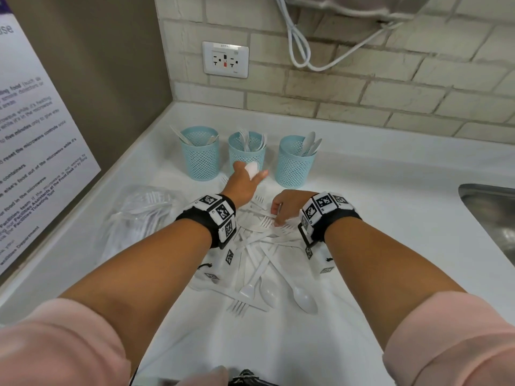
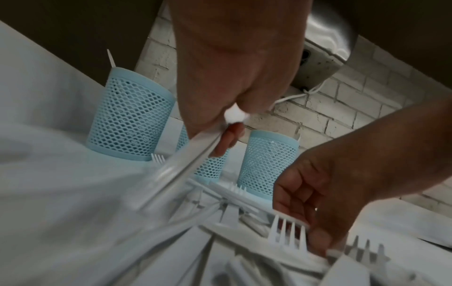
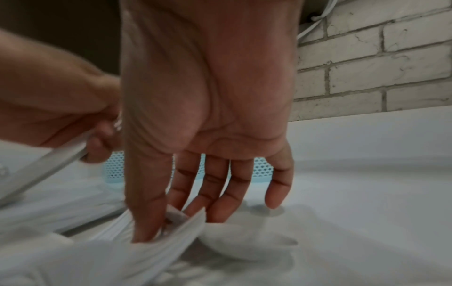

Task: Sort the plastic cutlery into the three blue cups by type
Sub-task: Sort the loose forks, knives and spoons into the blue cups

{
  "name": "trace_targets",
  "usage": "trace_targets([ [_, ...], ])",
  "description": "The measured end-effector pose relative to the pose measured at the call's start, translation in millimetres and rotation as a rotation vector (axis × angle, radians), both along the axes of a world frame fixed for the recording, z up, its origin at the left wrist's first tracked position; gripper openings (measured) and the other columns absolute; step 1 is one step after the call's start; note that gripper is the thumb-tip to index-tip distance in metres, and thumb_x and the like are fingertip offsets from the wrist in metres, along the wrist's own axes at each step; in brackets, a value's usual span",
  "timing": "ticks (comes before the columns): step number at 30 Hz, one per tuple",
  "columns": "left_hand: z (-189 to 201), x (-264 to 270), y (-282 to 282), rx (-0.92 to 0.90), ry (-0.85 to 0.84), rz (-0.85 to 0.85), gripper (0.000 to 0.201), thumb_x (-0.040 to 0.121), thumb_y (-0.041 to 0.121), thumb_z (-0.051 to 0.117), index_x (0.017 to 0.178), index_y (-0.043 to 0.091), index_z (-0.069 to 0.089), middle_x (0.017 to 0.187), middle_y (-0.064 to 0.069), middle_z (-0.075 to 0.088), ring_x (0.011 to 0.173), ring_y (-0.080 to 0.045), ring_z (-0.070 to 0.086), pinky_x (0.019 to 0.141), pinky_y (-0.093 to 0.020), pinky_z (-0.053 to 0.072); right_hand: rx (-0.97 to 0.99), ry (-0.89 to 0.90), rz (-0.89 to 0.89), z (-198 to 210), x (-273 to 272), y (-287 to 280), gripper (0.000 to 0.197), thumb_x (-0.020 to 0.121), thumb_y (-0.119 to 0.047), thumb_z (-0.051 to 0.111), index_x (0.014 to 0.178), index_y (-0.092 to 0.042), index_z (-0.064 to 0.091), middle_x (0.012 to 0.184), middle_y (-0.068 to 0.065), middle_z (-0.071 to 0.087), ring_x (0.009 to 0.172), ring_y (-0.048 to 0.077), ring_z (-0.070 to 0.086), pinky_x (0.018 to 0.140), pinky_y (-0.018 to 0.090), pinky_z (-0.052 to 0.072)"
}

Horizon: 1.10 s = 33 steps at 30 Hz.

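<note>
A person sorts white plastic cutlery on a white countertop (image 1: 390,174), the job well begun but far from finished. Three blue cups stand in a row at the far side: the left cup (image 1: 200,153) holds what look like knives, the middle cup (image 1: 246,151) forks, the right cup (image 1: 296,162) spoons, only a few pieces in each. The left hand (image 1: 243,181) is raised just in front of the middle cup, fingers curled round a white spoon (image 1: 252,169), its bowl showing above the knuckles and its handle trailing back toward the wrist. The right hand (image 1: 287,206) reaches down into the near pile of cutlery (image 1: 259,263), thumb and fingertips pinching a fork (image 1: 266,222) at its far edge. A good many forks, spoons and other pieces lie tangled in that pile, and a clear bag of more cutlery (image 1: 139,215) sits to the left, so most of the sorting appears yet to be done.
</note>
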<state>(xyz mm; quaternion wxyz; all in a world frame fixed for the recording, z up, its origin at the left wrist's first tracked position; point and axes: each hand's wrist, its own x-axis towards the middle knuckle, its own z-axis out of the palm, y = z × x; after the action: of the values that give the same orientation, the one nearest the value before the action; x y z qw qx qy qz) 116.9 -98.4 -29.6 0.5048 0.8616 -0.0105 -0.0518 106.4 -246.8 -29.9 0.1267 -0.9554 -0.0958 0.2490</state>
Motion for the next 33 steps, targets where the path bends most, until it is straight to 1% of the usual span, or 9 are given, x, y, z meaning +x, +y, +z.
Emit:
trace_targets([
  [2,-6.1,-2.4,3.9,0.290,0.093,-0.092,0.073,0.086,0.037,0.064,0.136,-0.001,0.027,0.134,-0.015,0.047,0.121,-0.028,0.048,0.088,-0.031,0.040,0.054,0.013,-0.029,2.4,-2.0,-0.7,0.037,0.073,-0.031,0.077,0.104,-0.016,0.063,0.080,-0.017,0.050,0.079,0.006,0.050,0.062,0.015,0.037],
  [5,-11.3,-8.8,5.2,0.556,0.125,-0.171,0.057,0.083,0.028,0.069,0.126,-0.001,0.045,0.127,-0.016,0.055,0.116,-0.028,0.054,0.088,-0.029,0.044,0.072,-0.028,-0.055,-3.1,-6.7,3.1,0.041,0.072,-0.039,0.078,0.102,-0.016,0.063,0.078,-0.015,0.050,0.080,0.009,0.050,0.066,0.019,0.039],
  [9,-10.8,-11.9,3.9,0.609,0.095,-0.122,0.052,0.081,0.025,0.071,0.121,-0.002,0.050,0.126,-0.016,0.056,0.117,-0.027,0.053,0.089,-0.027,0.044,0.164,-0.060,-0.084,-13.0,-8.4,7.9,0.028,0.072,-0.032,0.078,0.089,-0.015,0.064,0.072,-0.013,0.052,0.073,0.010,0.051,0.065,0.021,0.042],
  [16,-16.4,-10.6,1.6,0.636,0.090,-0.076,0.059,0.077,0.035,0.075,0.118,-0.001,0.053,0.124,-0.014,0.059,0.116,-0.025,0.055,0.087,-0.027,0.045,0.117,-0.018,-0.038,-8.3,-6.9,12.1,0.022,0.076,-0.021,0.074,0.093,-0.007,0.069,0.077,-0.003,0.057,0.071,0.010,0.050,0.058,0.017,0.039],
  [19,-15.9,-9.9,4.0,0.617,0.105,-0.096,0.061,0.078,0.034,0.074,0.122,-0.001,0.051,0.126,-0.013,0.057,0.117,-0.025,0.054,0.087,-0.027,0.043,0.116,-0.019,-0.032,-7.7,-5.7,7.2,0.023,0.081,-0.023,0.070,0.097,-0.007,0.069,0.084,-0.003,0.059,0.079,0.012,0.052,0.066,0.020,0.042],
  [22,-16.2,-5.8,10.1,0.521,0.134,-0.144,0.049,0.082,0.032,0.068,0.115,-0.001,0.055,0.110,-0.011,0.060,0.107,-0.026,0.057,0.079,-0.030,0.044,0.135,-0.067,-0.056,-7.2,-2.7,2.4,0.011,0.083,-0.023,0.067,0.090,-0.016,0.066,0.078,-0.010,0.059,0.085,0.011,0.054,0.075,0.022,0.042],
  [27,-9.4,1.3,26.1,0.138,0.219,-0.221,0.027,0.092,0.032,0.056,0.074,0.012,0.054,0.060,-0.001,0.054,0.051,-0.014,0.044,0.047,-0.022,0.034,0.317,-0.106,-0.112,8.3,6.1,-4.2,0.019,0.083,-0.018,0.069,0.102,-0.012,0.069,0.092,-0.005,0.060,0.089,0.008,0.053,0.070,0.013,0.039],
  [30,2.1,-0.2,31.5,-0.157,0.273,-0.225,0.027,0.099,0.031,0.043,0.085,0.013,0.057,0.055,0.005,0.065,0.055,-0.013,0.056,0.053,-0.022,0.044,0.452,-0.175,-0.135,19.8,12.8,-3.7,0.021,0.082,-0.017,0.070,0.102,-0.009,0.069,0.092,-0.001,0.063,0.088,0.010,0.056,0.075,0.015,0.041],
  [33,11.1,0.3,37.0,-0.360,0.294,-0.183,0.031,0.100,0.039,0.039,0.104,0.013,0.056,0.076,-0.001,0.072,0.064,-0.012,0.070,0.062,-0.026,0.056,0.525,-0.242,-0.154,28.1,19.9,3.2,0.023,0.080,-0.013,0.072,0.100,-0.002,0.068,0.079,-0.003,0.063,0.073,0.005,0.056,0.069,0.007,0.041],
])
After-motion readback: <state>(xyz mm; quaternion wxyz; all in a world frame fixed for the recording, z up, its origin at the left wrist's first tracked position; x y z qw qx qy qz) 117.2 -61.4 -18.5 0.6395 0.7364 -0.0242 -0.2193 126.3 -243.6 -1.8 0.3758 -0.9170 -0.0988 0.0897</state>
